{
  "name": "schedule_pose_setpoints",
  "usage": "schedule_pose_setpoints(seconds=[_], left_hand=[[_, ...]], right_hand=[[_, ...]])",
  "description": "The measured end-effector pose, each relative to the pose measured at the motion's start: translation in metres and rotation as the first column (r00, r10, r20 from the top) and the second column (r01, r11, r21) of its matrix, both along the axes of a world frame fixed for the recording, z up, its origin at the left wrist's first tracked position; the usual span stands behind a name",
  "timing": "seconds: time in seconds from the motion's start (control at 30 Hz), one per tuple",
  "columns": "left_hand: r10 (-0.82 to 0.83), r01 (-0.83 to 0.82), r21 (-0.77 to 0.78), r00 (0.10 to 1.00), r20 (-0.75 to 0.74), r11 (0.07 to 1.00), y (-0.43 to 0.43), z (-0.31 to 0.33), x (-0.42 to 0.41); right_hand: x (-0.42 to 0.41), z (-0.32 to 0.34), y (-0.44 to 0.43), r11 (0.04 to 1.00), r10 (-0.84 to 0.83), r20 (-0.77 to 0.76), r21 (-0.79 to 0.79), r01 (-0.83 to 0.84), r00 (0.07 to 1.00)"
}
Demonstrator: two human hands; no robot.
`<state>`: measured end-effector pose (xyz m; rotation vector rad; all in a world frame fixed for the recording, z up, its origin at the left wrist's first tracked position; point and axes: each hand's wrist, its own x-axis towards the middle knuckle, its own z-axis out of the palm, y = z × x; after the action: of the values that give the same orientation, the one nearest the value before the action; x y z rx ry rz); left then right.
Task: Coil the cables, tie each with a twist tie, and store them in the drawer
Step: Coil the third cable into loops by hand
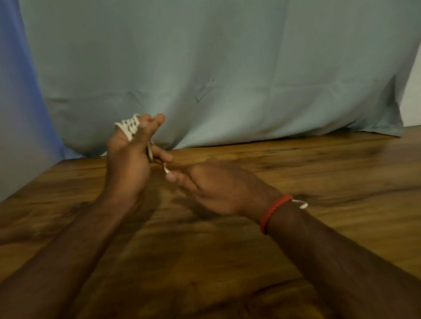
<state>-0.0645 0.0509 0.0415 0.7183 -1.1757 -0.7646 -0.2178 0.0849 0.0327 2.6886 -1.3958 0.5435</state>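
A white cable (128,126) is wound in several loops around my left hand (129,160), which is raised above the wooden table (330,176) at the left and grips the coil. A short loose end of that cable (165,168) sticks out below the left fingers. My right hand (218,186) reaches in from the right and pinches this end between thumb and fingertip. The image is blurred, so the fingers' exact hold is hard to make out. No twist tie and no drawer are visible.
A pale green cloth (223,71) hangs behind the table's far edge. A red band (274,212) circles my right wrist, with a small white bit (302,204) beside it. The table's left edge runs diagonally at the left.
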Motion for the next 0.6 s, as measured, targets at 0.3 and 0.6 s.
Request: schedule_pose_setpoints(seconds=[0.3, 0.6], left_hand=[[-0.459, 0.511, 0.061, 0.813, -0.358, 0.857, 0.012, 0.02, 0.017], [-0.023, 0.122, -0.249, 0.93, 0.368, 0.961, 0.002, -0.004, 0.002]], right_hand=[[-0.023, -0.009, -0.02, 0.891, -0.313, 0.209, -0.273, 0.363, 0.926], [0.005, 0.001, 0.003, 0.907, 0.117, 0.055, -0.413, -0.084, 0.992]])
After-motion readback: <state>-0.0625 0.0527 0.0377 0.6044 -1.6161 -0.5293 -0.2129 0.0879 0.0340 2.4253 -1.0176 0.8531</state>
